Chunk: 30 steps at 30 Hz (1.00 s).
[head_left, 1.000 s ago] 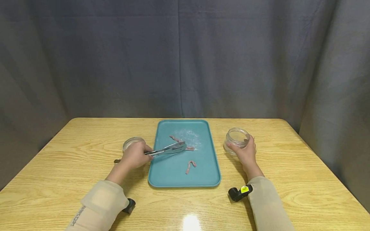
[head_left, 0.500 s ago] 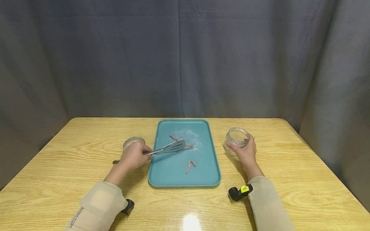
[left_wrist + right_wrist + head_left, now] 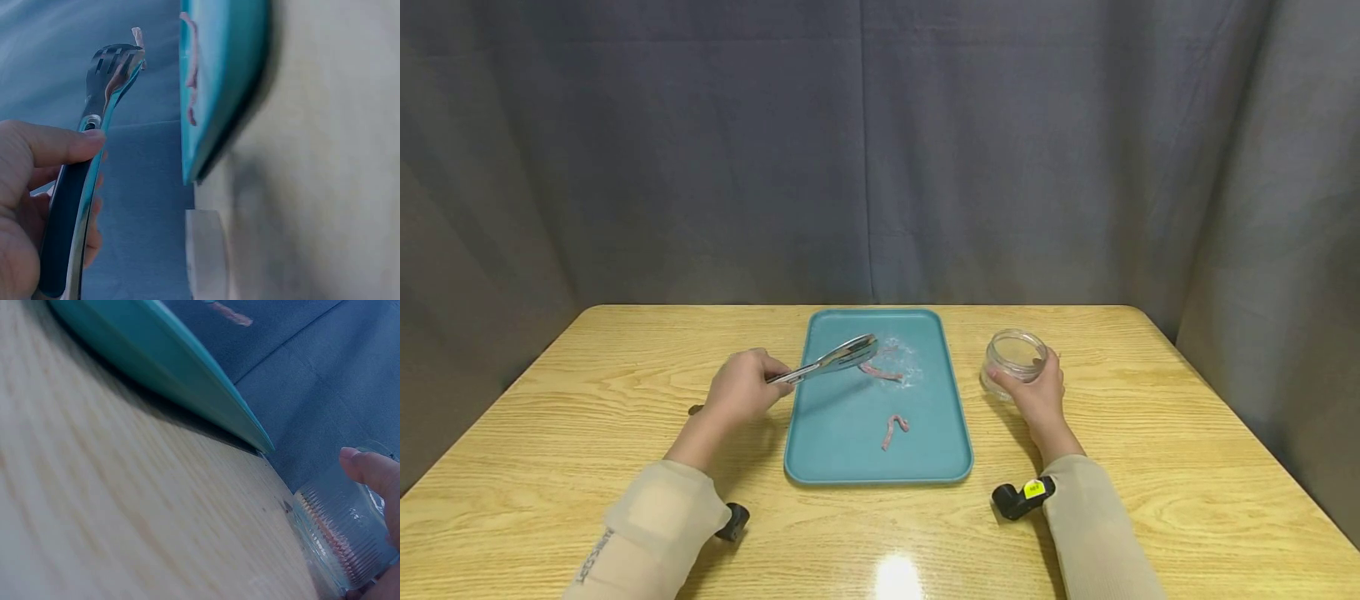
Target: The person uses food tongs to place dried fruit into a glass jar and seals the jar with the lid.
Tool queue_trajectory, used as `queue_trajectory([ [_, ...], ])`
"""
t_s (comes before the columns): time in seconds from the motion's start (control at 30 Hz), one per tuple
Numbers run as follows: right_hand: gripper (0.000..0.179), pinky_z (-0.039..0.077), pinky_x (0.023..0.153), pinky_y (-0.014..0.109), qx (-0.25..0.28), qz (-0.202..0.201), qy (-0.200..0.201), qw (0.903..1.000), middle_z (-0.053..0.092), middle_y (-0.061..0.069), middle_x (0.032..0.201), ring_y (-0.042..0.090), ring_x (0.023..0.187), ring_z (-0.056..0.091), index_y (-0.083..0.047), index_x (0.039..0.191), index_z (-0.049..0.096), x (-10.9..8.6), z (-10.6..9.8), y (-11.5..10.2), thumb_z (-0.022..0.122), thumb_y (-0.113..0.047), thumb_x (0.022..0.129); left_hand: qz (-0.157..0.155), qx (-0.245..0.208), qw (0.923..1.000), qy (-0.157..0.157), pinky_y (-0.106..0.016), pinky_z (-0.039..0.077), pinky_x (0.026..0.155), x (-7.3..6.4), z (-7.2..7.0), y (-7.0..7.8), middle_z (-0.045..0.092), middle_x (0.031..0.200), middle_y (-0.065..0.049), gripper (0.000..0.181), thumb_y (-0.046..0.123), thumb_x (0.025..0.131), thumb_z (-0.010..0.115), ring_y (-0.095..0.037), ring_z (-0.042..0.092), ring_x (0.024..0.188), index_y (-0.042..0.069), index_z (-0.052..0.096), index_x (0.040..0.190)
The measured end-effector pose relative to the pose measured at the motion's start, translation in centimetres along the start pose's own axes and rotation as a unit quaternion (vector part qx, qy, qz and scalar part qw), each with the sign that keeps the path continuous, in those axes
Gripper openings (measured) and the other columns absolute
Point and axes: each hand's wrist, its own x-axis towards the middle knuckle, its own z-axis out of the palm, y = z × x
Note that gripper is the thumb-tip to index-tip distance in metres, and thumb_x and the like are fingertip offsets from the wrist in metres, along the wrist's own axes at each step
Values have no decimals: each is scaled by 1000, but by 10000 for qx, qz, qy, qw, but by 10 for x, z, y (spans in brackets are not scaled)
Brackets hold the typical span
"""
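Observation:
My left hand (image 3: 743,387) grips metal tongs (image 3: 825,363) by the handles, their slotted heads raised over the teal tray (image 3: 838,450). A pink strip (image 3: 137,37) that looks like raw meat pokes out beyond the tongs' heads. On the tray lie a second pink strip (image 3: 880,372), beside white powder (image 3: 910,367), and a hooked third strip (image 3: 895,431) nearer the front. To the right of the tray, my right hand (image 3: 1037,392) holds a clear glass jar (image 3: 1011,354) round its side. Something pinkish shows through its ribbed wall in the right wrist view.
A small dark round thing (image 3: 695,409) shows by my left wrist. In the left wrist view a blurred whitish block (image 3: 206,253) stands near the tray's end. Behind the wooden table (image 3: 625,333) hangs a grey curtain (image 3: 775,167).
My left hand has lifted the tongs up and away from me, with a pink strip now at their tips. The glass rim behind that hand has become hidden. The right hand and jar stay put.

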Motion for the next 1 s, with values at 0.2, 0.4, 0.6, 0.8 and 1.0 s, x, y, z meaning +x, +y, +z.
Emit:
queue_trajectory([
  [0.2, 91, 21, 94, 45, -6, -16, -23, 10000, 22, 19, 131, 34, 119, 20, -5, 136, 12, 0, 0, -1, 72, -23, 70, -60, -146, 9995, 273, -29, 35, 50, 9, -8, 9, 51, 69, -1, 16, 14, 74, 66, -16, 44, 59, 5, 69, 87],
  [0.4, 92, 20, 94, 46, 23, 21, -72, 10000, 19, 19, 132, 35, 120, 17, -6, 136, 11, 0, -1, 0, 72, -25, 70, -125, -692, 9964, 480, -30, 34, 51, 18, -12, 22, 49, 71, -3, 18, 14, 76, 64, -18, 42, 58, 3, 68, 91],
  [0.6, 93, 18, 95, 47, 49, 57, -101, 9999, 18, 20, 133, 35, 121, 15, -6, 137, 10, 0, -1, 1, 72, -26, 70, -118, -1171, 9905, 708, -30, 37, 53, 27, -11, 40, 51, 75, -6, 19, 12, 76, 64, -19, 44, 63, 1, 67, 92],
  [0.8, 94, 19, 94, 47, 42, 62, -103, 9999, 19, 19, 132, 35, 120, 15, -7, 137, 10, -1, 0, 2, 72, -28, 69, 112, -962, 9886, 1151, -30, 37, 53, 37, -3, 59, 51, 72, -4, 21, 14, 73, 67, -18, 46, 62, 3, 69, 91],
  [1.0, 94, 17, 94, 47, 52, 75, -87, 9999, 18, 20, 132, 35, 120, 14, -7, 137, 10, -1, 0, 1, 72, -27, 70, 145, -1219, 9846, 1248, -29, 35, 50, 45, 6, 81, 48, 69, -2, 17, 14, 73, 67, -17, 43, 60, 7, 70, 88],
])
